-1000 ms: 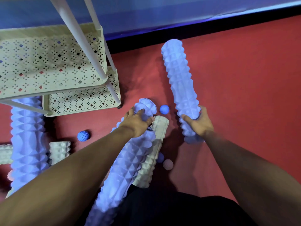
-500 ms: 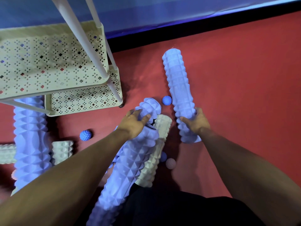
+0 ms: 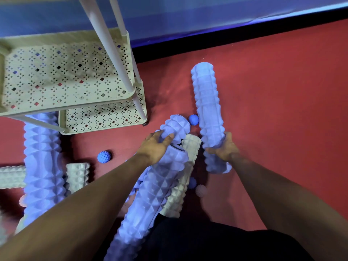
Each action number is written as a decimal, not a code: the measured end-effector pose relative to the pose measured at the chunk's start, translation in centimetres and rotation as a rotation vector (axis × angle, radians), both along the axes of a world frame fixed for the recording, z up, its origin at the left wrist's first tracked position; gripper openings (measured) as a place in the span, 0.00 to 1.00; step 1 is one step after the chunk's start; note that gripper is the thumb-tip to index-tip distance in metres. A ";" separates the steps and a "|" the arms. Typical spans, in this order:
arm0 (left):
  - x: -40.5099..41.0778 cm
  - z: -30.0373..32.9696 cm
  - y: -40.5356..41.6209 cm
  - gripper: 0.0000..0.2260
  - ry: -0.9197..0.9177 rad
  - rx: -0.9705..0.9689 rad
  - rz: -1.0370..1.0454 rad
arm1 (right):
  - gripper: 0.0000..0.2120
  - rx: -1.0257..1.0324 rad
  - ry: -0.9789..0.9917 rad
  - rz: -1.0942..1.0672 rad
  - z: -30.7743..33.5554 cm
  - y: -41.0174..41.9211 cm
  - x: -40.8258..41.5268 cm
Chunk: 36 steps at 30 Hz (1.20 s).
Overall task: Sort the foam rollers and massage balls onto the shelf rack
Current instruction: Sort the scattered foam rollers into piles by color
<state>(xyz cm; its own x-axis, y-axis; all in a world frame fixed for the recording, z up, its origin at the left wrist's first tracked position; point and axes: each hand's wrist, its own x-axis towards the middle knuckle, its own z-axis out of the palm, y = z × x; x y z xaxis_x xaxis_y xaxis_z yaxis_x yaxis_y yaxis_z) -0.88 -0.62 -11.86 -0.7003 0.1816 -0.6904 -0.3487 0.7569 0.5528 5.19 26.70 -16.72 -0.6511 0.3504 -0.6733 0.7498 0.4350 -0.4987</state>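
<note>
Foam rollers gripped singly, right hand (image 3: 223, 147) on one (image 3: 208, 112), left hand (image 3: 156, 146) on another (image 3: 150, 194), presumably for lifting to the rack (image 3: 62, 76).

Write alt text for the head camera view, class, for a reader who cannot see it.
A person's right hand grips a long lilac foam roller while the left hand holds another, above a red floor. A cream perforated shelf rack stands to the left, with spiky blue balls and more rollers scattered below.
</note>
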 end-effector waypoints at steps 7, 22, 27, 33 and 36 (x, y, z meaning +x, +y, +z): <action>0.2 -1.4 -2.0 0.26 0.021 -0.005 0.063 | 0.44 0.021 -0.042 0.149 0.9 1.0 0.5; -0.1 -3.1 -4.6 0.35 -0.055 -0.135 -0.089 | 0.42 -0.196 0.221 -0.781 -0.3 2.0 -3.2; -0.1 -3.0 -4.8 0.34 -0.013 -0.169 -0.161 | 0.54 -0.388 0.196 -1.010 -1.5 2.6 -4.5; 0.1 -3.5 -4.3 0.36 0.043 -0.210 -0.095 | 0.27 -0.415 0.077 -0.745 -1.1 0.1 -5.0; 0.0 -3.6 -4.4 0.39 0.006 -0.189 -0.052 | 0.24 -0.391 0.062 -0.667 -0.5 -0.1 -4.8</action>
<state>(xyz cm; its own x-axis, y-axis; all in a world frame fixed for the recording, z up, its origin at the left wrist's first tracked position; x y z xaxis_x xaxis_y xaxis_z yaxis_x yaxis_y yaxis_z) -0.86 -5.03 -15.48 -0.6972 0.0851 -0.7118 -0.3034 0.8646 0.4005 0.34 26.61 -17.17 -0.4264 0.4264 -0.7977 0.7568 -0.3148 -0.5728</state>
